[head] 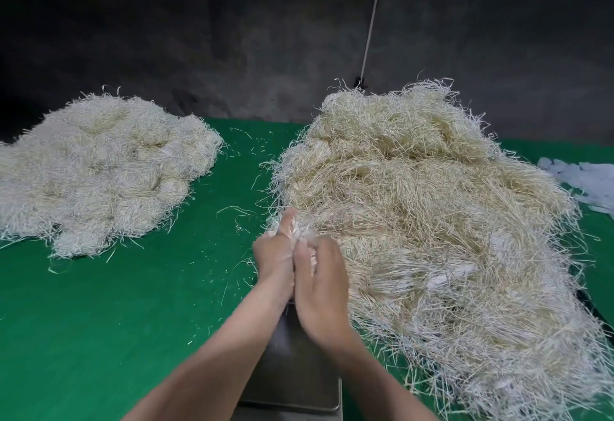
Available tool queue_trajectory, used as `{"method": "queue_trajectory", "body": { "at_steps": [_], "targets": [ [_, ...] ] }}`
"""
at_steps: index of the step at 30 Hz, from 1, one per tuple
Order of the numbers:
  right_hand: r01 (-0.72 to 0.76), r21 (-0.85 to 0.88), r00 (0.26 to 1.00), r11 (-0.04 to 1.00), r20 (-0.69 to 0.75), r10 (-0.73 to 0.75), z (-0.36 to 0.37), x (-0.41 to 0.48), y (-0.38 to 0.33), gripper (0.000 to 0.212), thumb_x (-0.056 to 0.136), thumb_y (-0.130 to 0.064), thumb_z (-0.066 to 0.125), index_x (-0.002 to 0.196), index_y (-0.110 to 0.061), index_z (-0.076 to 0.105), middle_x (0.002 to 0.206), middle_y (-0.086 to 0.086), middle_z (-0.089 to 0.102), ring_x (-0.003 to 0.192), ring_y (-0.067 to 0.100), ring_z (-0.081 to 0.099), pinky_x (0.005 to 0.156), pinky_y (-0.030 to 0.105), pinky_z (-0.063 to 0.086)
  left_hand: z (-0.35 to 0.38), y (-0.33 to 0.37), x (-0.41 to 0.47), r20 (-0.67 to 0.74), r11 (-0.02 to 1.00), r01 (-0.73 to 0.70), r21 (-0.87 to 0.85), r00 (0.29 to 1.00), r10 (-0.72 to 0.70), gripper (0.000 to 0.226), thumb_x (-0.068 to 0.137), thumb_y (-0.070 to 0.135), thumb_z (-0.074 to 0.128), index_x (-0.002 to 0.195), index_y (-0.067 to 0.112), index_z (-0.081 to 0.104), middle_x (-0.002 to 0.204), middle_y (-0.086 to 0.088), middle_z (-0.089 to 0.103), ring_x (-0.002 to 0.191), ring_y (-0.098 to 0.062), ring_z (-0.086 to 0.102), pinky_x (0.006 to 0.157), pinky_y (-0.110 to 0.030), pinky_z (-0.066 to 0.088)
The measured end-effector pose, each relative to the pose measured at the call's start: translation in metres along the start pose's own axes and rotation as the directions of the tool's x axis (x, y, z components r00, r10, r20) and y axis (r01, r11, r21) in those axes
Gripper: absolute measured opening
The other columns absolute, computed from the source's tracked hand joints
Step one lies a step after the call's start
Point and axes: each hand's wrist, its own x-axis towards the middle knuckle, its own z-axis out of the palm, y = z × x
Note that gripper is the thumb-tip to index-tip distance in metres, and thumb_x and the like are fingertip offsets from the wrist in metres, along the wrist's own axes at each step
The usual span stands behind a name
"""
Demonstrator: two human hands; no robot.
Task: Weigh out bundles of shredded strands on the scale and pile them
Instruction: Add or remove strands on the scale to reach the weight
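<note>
A big loose heap of pale shredded strands (pixel 425 208) covers the right half of the green table. A lower pile of rounded bundles (pixel 99 168) lies at the left. My left hand (pixel 274 257) and my right hand (pixel 320 284) are pressed side by side at the near left edge of the big heap, both gripping one bunch of strands (pixel 294 232) between them. Under my wrists sits the metal pan of the scale (pixel 295 364), with nothing on the part I can see.
The green table top (pixel 133 321) carries scattered loose strands between the two heaps. Pale bluish sheets (pixel 584 178) lie at the far right edge. A dark wall rises behind the table, with a white cord (pixel 373 18) hanging down.
</note>
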Motion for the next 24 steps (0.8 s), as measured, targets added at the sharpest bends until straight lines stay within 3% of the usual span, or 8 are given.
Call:
{"method": "queue_trajectory", "body": {
  "at_steps": [4,7,9,11,14,18,21,24],
  "targets": [
    [-0.188,0.182,0.982,0.965,0.022,0.187,-0.02,0.032,0.012,0.032,0.098,-0.02,0.037,0.067,-0.016,0.048,0.068,-0.002,0.047,0.064,0.015,0.04,0.063,0.036,0.036,-0.001,-0.032,-0.017,0.073,0.984,-0.006,0.178,0.997,-0.007,0.055,0.092,0.048,0.053,0.119,0.001,0.055,0.09,-0.013,0.066,0.083,-0.024,0.066,0.079,-0.038,0.056],
    [-0.187,0.024,0.982,0.982,-0.002,0.187,-0.005,0.007,0.006,0.032,0.099,-0.015,0.033,0.068,-0.016,0.042,0.062,0.002,0.045,0.059,0.019,0.04,0.058,0.04,0.036,-0.005,-0.02,-0.007,0.103,0.974,-0.088,0.21,0.992,0.068,0.023,0.096,0.022,0.053,0.085,0.004,0.061,0.062,-0.005,0.062,0.061,-0.018,0.062,0.045,-0.015,0.046],
    [-0.152,-0.05,0.986,0.987,0.062,0.155,-0.001,-0.001,0.0,0.032,0.097,-0.017,0.027,0.068,-0.017,0.041,0.063,0.002,0.044,0.059,0.019,0.038,0.058,0.035,0.031,-0.005,-0.016,-0.007,0.079,0.956,-0.154,0.251,0.987,0.139,0.024,0.099,0.017,0.046,0.102,-0.003,0.06,0.074,-0.004,0.058,0.064,-0.02,0.056,0.044,-0.016,0.043],
    [-0.272,0.087,0.962,0.958,0.042,0.269,-0.009,0.017,0.011,0.039,0.1,-0.011,0.03,0.063,-0.017,0.041,0.064,0.002,0.043,0.06,0.018,0.038,0.057,0.033,0.034,-0.005,-0.027,-0.018,0.061,0.96,-0.09,0.266,0.995,0.076,0.041,0.1,0.036,0.041,0.117,0.0,0.054,0.088,-0.001,0.061,0.065,-0.016,0.058,0.047,-0.021,0.041],
    [-0.28,0.093,0.959,0.955,-0.01,0.283,-0.019,0.017,0.018,0.031,0.098,-0.006,0.038,0.069,-0.011,0.048,0.066,-0.003,0.043,0.059,0.013,0.038,0.049,0.018,0.03,-0.006,-0.035,-0.023,0.158,0.956,-0.002,0.294,0.986,-0.047,0.033,0.103,0.033,0.035,0.086,0.011,0.053,0.061,0.0,0.055,0.039,-0.007,0.052,0.038,-0.017,0.036],
    [-0.227,0.024,0.972,0.974,0.068,0.225,-0.003,-0.004,0.012,0.029,0.1,-0.014,0.034,0.072,-0.018,0.043,0.063,-0.004,0.044,0.056,0.011,0.039,0.055,0.031,0.033,-0.01,-0.028,-0.014,0.125,0.981,0.008,0.194,0.992,-0.033,0.036,0.099,0.01,0.04,0.064,0.01,0.044,0.052,-0.005,0.039,0.033,-0.008,0.04,0.036,-0.013,0.029],
    [-0.345,0.281,0.939,0.895,0.103,0.329,-0.024,0.018,0.021,0.01,0.1,-0.02,0.039,0.1,-0.016,0.048,0.097,-0.002,0.055,0.079,0.008,0.052,0.067,0.017,0.042,-0.009,-0.022,-0.012,0.151,0.958,-0.01,0.287,0.988,-0.035,0.036,0.099,0.037,0.045,0.088,0.004,0.054,0.06,-0.003,0.041,0.055,-0.016,0.042,0.056,-0.027,0.035],
    [-0.27,0.433,0.961,0.86,0.181,0.211,-0.038,0.021,0.027,0.065,0.085,-0.067,0.031,0.141,-0.034,0.026,0.139,-0.023,0.026,0.126,0.001,0.031,0.1,0.028,0.027,-0.013,-0.016,-0.004,0.201,0.899,-0.233,0.372,0.965,0.167,0.049,0.093,0.041,0.054,0.125,0.004,0.05,0.084,0.006,0.052,0.073,-0.009,0.052,0.073,-0.026,0.045]
  ]
}}
